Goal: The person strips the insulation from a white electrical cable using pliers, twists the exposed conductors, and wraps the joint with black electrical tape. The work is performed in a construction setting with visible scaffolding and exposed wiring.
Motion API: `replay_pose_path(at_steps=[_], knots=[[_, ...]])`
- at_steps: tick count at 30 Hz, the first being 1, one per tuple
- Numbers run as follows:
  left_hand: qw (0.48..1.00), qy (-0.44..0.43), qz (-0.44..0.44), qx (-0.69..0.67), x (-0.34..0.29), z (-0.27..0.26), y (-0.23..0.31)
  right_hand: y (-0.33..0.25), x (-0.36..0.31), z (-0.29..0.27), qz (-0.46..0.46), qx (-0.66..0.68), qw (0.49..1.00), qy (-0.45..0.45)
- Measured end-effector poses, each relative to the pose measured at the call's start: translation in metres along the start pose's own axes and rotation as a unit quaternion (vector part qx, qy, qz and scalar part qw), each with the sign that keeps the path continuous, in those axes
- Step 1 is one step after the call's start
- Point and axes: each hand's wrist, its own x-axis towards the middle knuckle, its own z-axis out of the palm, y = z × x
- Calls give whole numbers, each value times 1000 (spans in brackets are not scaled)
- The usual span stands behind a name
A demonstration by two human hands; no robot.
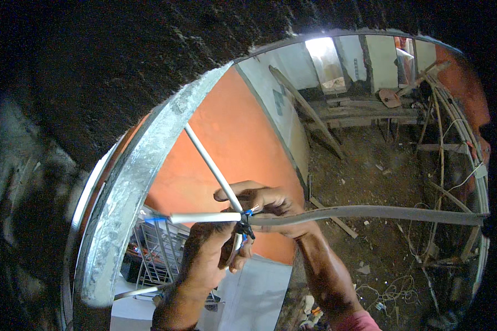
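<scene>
Two thin white tubes cross in front of me. One white tube (210, 165) runs diagonally from upper left down to the crossing. The other horizontal tube (201, 218) lies level, with a blue mark at its left end, and continues right as a grey pipe (370, 212). A dark tie (244, 225) with blue bits wraps the crossing. My left hand (207, 256) grips the crossing from below. My right hand (262, 201) holds it from behind, fingers curled around the tubes.
A curved grey metal frame (132, 187) arcs at the left. An orange wall (232, 143) stands behind. Below lie a dirt floor (381, 165) with wood planks (364, 113), loose wires (392, 289) and a wire rack (160, 248).
</scene>
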Motion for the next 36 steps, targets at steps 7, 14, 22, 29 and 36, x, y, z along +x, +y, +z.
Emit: replay_pose_path(at_steps=[7,14,22,29,36], knots=[[974,73,86,195,-14,12,6,-40,-3,14,-16,-254,966,43],[905,77,257,329,-18,18,-1,-52,-1,19,-66,-370,927,-14],[897,75,246,360,-28,22,7,-49,-18,16,70,-197,978,19],[845,39,300,441,-24,28,8,-52,-43,50,75,-146,967,196],[828,-10,313,464,-17,18,9,-68,-45,49,140,-173,955,195]])
